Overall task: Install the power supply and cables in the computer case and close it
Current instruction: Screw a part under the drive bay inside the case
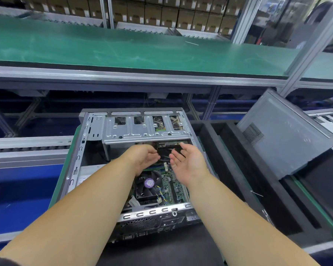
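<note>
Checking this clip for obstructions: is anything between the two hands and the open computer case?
Nothing visible. The left hand and right hand hover, fingers relaxed and empty, directly over the open case, above the fan. The side panel leans apart, right.

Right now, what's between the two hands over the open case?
Head view: nothing held. Left hand and right hand are open, palms facing, a gap apart. Through it show the board and dark cables inside the case.

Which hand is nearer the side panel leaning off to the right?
Right. The right hand is over the open case, on the side toward the side panel; the left hand is beside it, farther away. Neither touches the panel.
</note>
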`<action>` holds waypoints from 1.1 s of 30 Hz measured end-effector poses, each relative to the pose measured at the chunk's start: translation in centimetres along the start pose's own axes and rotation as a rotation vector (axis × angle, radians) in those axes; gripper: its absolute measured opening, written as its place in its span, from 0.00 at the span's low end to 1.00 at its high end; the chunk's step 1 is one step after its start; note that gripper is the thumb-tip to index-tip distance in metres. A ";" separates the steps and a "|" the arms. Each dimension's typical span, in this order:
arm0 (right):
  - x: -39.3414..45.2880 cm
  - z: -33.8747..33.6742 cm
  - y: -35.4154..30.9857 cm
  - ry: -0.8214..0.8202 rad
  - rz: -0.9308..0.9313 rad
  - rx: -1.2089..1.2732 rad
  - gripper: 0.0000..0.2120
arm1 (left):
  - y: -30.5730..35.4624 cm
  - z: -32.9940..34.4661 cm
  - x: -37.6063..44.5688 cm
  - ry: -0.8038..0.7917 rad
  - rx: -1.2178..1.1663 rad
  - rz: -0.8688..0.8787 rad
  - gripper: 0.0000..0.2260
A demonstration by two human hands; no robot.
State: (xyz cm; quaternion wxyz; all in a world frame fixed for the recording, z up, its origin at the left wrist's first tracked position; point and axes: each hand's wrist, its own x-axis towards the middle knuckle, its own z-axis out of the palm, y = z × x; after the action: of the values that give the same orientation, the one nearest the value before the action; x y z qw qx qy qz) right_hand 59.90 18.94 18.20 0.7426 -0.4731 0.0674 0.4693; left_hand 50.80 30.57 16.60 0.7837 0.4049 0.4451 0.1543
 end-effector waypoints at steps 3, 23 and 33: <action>-0.5 0.0 -0.2 -0.060 0.066 0.002 0.20 | 0.2 -0.3 -0.7 0.048 0.247 0.027 0.06; 2.9 -8.7 -14.8 -0.254 -0.051 -0.049 0.12 | 1.5 7.8 -5.8 0.198 0.550 0.409 0.09; 5.6 -15.8 -15.1 -0.092 0.067 -1.014 0.04 | -0.3 15.0 -4.1 0.143 0.647 0.390 0.09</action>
State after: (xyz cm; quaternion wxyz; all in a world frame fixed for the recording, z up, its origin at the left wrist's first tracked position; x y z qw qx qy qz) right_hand 79.92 8.67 16.25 0.4062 -0.7505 -0.1865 0.4868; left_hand 60.80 20.48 22.81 0.5382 0.6967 0.4388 0.1799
